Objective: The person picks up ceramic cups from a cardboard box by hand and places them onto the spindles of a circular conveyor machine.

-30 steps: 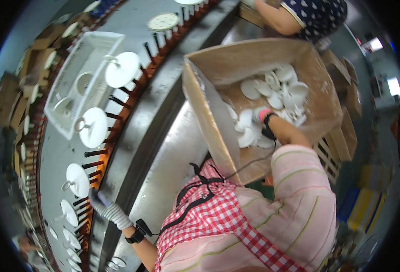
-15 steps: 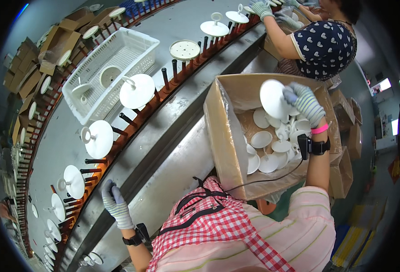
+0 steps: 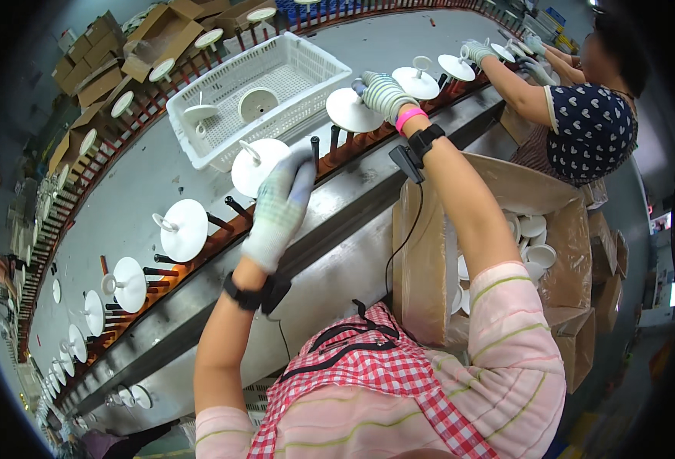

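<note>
My gloved right hand (image 3: 387,98) has its fingers closed at the top of a white disc (image 3: 351,112), over the pegs at the conveyor's near edge. The glove hides the disc's handle. My gloved left hand (image 3: 280,210) is raised beside another white disc with a ring handle (image 3: 259,162). Its fingers are stretched along that disc's right edge, slightly blurred; whether they touch it I cannot tell. More ring-handled white discs, such as this disc (image 3: 184,230), stand on pegs along the line to the left.
A white plastic basket (image 3: 223,149) holding a few white parts stands across the line. By my right arm is a lined cardboard box (image 3: 421,260) of white pieces. A co-worker (image 3: 590,126) handles discs farther along at right. Cardboard boxes (image 3: 162,42) sit at the back left.
My right hand has carried a white disc from the box to the line, over the spot where a holed disc showed. My left hand has risen to the neighbouring disc. The view has shifted.
</note>
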Demonstrator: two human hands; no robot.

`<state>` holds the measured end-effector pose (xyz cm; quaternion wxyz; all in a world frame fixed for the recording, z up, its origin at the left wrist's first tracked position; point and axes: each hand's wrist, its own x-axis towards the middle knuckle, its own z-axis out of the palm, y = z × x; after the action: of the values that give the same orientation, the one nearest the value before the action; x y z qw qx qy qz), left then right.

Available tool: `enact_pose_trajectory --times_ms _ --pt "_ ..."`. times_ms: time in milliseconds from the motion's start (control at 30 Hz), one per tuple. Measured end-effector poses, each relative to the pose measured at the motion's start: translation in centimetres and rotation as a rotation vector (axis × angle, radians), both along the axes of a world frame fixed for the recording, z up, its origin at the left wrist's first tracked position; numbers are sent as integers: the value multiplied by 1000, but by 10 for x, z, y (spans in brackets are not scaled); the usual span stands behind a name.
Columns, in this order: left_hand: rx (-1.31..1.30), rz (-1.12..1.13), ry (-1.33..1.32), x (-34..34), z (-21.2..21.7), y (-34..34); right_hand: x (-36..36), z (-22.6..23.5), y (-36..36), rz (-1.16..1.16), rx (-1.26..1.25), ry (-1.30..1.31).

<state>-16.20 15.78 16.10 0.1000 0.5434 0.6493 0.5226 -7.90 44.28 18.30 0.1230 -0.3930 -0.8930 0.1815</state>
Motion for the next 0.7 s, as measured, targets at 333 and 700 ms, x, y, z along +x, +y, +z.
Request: enact_pose_trajectory --times_ms 333,700 --pt "-531 338 52 -107 -63 180 -41 -55 -25 430 -23 81" --pt "-530 362 482 -151 -88 181 -154 -90 -7 232 -23 -174"
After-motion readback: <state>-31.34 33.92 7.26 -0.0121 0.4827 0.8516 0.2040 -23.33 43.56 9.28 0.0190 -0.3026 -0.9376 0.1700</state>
